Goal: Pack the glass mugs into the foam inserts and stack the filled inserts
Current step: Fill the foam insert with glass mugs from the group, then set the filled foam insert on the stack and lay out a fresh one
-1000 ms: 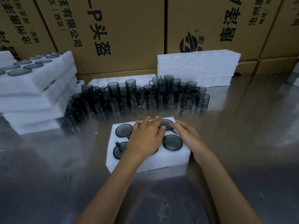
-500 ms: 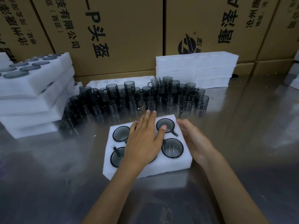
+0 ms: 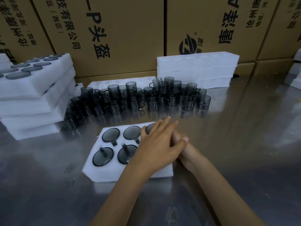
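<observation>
A white foam insert (image 3: 101, 170) lies on the steel table in front of me, with dark glass mugs sunk in its holes, such as one mug (image 3: 110, 134) at the far left. My left hand (image 3: 159, 144) lies flat on the insert's right part with straight fingers and covers the holes there. My right hand (image 3: 190, 152) holds the insert's right edge, thumb on top; its fingers are mostly hidden under my left hand. Several loose mugs (image 3: 153, 103) stand crowded behind the insert.
A stack of filled inserts (image 3: 32, 98) stands at the left. Empty foam inserts (image 3: 195, 69) are piled at the back right, and one flat insert (image 3: 105, 83) lies behind the mugs. Cardboard boxes (image 3: 114, 30) wall the back. More foam (image 3: 294, 77) sits at the right edge.
The insert has slid to the left on the table. My left hand has moved from its middle to its right part, over my right hand at the edge.
</observation>
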The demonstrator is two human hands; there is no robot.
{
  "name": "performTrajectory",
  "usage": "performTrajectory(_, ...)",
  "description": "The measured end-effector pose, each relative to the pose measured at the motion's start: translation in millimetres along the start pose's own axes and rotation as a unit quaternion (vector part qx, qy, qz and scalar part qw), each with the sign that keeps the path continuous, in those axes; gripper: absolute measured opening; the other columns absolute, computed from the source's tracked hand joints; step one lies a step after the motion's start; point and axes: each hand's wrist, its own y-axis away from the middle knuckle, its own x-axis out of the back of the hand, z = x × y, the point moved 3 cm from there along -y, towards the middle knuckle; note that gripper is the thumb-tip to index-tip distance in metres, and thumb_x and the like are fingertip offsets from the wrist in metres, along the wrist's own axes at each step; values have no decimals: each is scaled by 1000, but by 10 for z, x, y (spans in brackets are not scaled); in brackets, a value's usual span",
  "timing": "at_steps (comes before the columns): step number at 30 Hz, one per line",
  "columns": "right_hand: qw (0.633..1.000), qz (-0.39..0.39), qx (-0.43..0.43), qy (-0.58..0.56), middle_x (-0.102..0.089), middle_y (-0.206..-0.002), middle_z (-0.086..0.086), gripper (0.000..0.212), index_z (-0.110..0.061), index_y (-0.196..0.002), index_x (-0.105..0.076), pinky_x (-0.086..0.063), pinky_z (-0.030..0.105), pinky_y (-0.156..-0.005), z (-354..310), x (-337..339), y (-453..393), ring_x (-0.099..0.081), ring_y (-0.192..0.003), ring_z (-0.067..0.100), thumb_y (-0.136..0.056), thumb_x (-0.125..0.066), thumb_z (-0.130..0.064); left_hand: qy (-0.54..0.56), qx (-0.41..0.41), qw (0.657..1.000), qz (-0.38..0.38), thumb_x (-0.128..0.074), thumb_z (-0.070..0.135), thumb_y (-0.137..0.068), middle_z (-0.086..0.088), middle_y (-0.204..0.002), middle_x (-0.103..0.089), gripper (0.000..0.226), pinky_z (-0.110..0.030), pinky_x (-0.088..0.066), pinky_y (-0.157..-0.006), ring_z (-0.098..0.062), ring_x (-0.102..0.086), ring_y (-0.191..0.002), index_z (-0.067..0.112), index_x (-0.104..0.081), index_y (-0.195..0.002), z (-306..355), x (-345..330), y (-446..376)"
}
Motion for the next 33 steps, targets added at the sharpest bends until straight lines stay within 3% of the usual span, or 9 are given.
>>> performTrajectory(3, 997, -60, -16, -38, -76, -103, -15, 37, -30, -112, -66, -54, 15, -76, 52, -78, 7, -69, -99, -2, -90, -52, -55, -21, 54, 998, -33, -21, 77, -90, 15, -166, -6, 77, -54, 10, -117, -6, 5, -152, 36, -18, -155, -88, -15, -3)
performTrajectory(7, 995, 76, -57, 20, -69, -125, 12, 43, -15, -109, -69, -49, 27, -95, 46, 93, -203, -65, -115, 22, -108, -33, -39, -47, 77, 991, -97, -34, 58, -99, 16, -166, 2, 65, -52, 13, -119, -6, 11, -152, 35, -15, -157, -229, 11, 15)
performTrajectory(10, 977, 192, -6, 96, -69, -117, 13, 37, -15, -93, -69, -48, 7, -70, 9, 321, -259, -65, -95, 12, -107, -38, -30, -60, 103, 987, -112, -54, 38, -91, 10, -167, 5, 77, -53, 13, -120, -9, 13, -152, 31, -15, -157, -258, 10, 24)
performTrajectory(13, 967, 232, 19, 107, -68, -110, 17, 35, -4, -95, -69, -44, 2, -53, 15, 461, -288, -61, -83, 6, -107, -41, -22, -41, 136, 985, -97, -56, 28, -84, 3, -167, 1, 81, -57, 9, -119, -13, 9, -153, 29, -19, -156, -232, 39, 3)
performTrajectory(22, 964, 222, 18, 143, -68, -117, 10, 26, -7, -94, -72, -44, 2, -57, 59, 468, -300, -62, -87, 5, -103, -48, -15, -161, 322, 933, 6, -53, 14, -87, -2, -164, -14, 69, -67, 0, -117, -23, 0, -154, 23, -30, -152, -999, 399, 73)
performTrajectory(26, 964, 211, 25, 162, -68, -105, -1, 28, -18, -84, -72, -44, 14, -73, 57, 472, -303, -63, -99, 14, -101, -51, -17, -244, 384, 889, 49, -51, 17, -91, -4, -164, -17, 66, -61, -3, -120, -23, -6, -153, 24, -30, -153, -1434, 572, 196)
performTrajectory(29, 963, 213, 24, 164, -67, -88, -7, 26, -20, -79, -72, -44, 12, -66, 70, 482, -324, -62, -81, 5, -98, -54, -17, -261, 386, 879, 107, -54, 17, -89, -7, -157, -31, 62, -55, -4, -121, -24, -19, -151, 23, -38, -148, -1731, 703, 319)
performTrajectory(31, 962, 216, 23, 164, -68, -78, -10, 27, -21, -76, -73, -45, 10, -57, 80, 486, -323, -60, -70, -2, -97, -56, -17, -234, 358, 891, 150, -59, 11, -84, -10, -143, -48, 61, -50, -18, -117, -30, -44, -135, 21, -47, -142, -1853, 773, 383)
performTrajectory(33, 962, 216, 18, 164, -67, -72, -14, 30, -22, -73, -73, -49, 16, -63, 96, 488, -325, -61, -71, 1, -97, -56, -17, -202, 343, 900, 180, -61, 4, -80, -13, -131, -57, 61, -49, -42, -96, -40, -58, -112, 18, -53, -138, -1896, 824, 420)
